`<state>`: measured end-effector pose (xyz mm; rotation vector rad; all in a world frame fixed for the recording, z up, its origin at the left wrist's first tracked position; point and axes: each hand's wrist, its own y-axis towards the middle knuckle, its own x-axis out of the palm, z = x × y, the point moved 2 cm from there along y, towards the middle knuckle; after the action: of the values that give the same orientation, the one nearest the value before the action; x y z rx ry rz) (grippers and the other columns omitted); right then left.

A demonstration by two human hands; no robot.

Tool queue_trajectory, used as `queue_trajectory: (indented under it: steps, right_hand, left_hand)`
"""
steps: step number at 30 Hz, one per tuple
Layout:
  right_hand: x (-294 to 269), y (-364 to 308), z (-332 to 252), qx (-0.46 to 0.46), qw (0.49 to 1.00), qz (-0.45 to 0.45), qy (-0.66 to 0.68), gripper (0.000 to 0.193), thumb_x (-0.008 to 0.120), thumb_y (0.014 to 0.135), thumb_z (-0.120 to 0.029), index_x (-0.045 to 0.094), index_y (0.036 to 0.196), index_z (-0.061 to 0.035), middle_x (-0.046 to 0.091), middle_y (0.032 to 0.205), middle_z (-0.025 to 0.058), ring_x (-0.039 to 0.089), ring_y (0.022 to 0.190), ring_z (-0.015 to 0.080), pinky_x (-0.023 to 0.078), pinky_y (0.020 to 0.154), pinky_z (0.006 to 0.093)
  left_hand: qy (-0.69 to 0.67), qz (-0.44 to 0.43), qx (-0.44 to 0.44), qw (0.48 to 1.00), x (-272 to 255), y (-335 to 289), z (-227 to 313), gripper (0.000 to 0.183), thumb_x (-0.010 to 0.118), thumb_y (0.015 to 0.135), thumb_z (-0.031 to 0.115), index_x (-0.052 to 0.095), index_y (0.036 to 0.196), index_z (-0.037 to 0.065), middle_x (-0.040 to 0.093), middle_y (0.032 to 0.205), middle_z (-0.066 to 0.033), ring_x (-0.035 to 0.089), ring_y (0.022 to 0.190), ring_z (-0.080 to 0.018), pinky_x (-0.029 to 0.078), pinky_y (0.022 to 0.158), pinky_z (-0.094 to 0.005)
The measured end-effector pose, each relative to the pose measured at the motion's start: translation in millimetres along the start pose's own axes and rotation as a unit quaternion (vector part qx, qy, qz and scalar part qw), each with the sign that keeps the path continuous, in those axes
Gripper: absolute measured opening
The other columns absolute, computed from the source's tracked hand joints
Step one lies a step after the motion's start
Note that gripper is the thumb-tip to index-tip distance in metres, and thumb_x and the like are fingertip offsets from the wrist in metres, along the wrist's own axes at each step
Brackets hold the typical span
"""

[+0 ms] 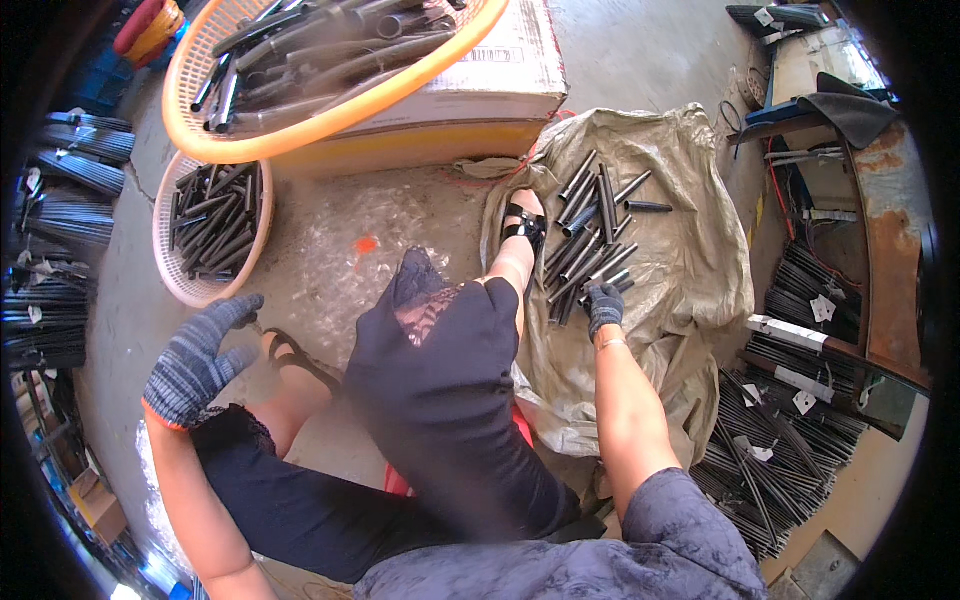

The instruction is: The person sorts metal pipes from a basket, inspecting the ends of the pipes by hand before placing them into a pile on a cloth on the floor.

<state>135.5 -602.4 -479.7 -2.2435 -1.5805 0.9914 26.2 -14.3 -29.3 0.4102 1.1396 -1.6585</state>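
Short black tubes lie in a loose pile on a crumpled beige woven sheet. At the pile's near right edge is my right hand, in a grey knitted glove, its fingers curled round the end of a black tube; part of the grip is hidden. My left hand, in a striped grey glove with an orange cuff, is raised over my left leg. Its fingers are stretched out and apart, and nothing is in them. Close beyond it stands a pale round basket filled with similar black tubes.
A larger orange-rimmed basket of black tubes rests on a cardboard box ahead. Bundles of thin dark rods lie at the left and right. A rusty metal panel stands at the right.
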Motion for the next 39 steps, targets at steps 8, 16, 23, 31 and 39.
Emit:
queue_trajectory:
  steps: [8,16,23,31,39]
  right_hand:
    - [-20.5,-121.1,-143.8,-0.112,0.967,-0.168,0.152,0.014,0.065,0.09,-0.008,0.063,0.104,-0.0096,0.067,0.09,0.0007,0.063,0.075,0.0131,0.053,0.065,0.0265]
    - [-28.1,-355.2,-346.8,-0.213,0.833,-0.477,0.183,0.009,0.069,0.088,-0.009,0.064,0.094,-0.0064,0.065,0.089,0.0023,0.059,0.08,0.011,0.051,0.07,0.0265]
    - [-6.1,-490.5,-363.2,-0.19,0.699,-0.682,0.099,0.021,0.073,0.084,-0.014,0.066,0.097,0.001,0.068,0.089,0.0079,0.063,0.076,0.0137,0.051,0.068,0.0256]
    - [11.9,-504.0,-346.2,-0.156,0.715,-0.66,0.17,0.018,0.072,0.084,-0.013,0.067,0.094,0.0002,0.068,0.084,0.0062,0.062,0.076,0.0161,0.05,0.086,0.035]
    - [44.7,-518.9,-338.9,-0.337,0.541,-0.77,-0.032,0.016,0.066,0.086,0.0,0.065,0.102,0.0001,0.055,0.122,0.0133,0.053,0.116,0.0262,0.043,0.097,0.0374]
  left_hand:
    - [0.02,0.044,0.091,0.995,-2.8,-1.2,5.0,0.054,0.07,0.079,0.011,0.054,0.131,0.003,0.063,0.119,-0.0156,0.06,0.111,-0.0295,0.044,0.099,-0.0377]
    - [0.135,0.203,0.229,0.942,-17.4,-28.3,35.7,0.058,0.071,0.071,0.007,0.057,0.127,0.008,0.061,0.118,-0.0167,0.057,0.11,-0.0356,0.045,0.097,-0.0416]
    - [0.267,0.394,0.493,0.728,10.1,-135.3,153.5,0.039,0.057,0.08,0.023,0.061,0.118,0.018,0.058,0.127,-0.0053,0.052,0.123,-0.0264,0.04,0.106,-0.0471]
    - [-0.043,0.497,0.25,0.829,59.2,-170.2,88.5,0.03,0.072,0.076,0.018,0.062,0.103,0.008,0.064,0.102,-0.009,0.062,0.092,-0.0233,0.049,0.08,-0.0352]
    - [-0.712,0.18,0.14,0.664,91.0,-152.6,95.9,0.034,0.075,0.081,0.009,0.065,0.112,0.0,0.068,0.105,-0.0052,0.064,0.094,-0.0153,0.051,0.084,-0.0297]
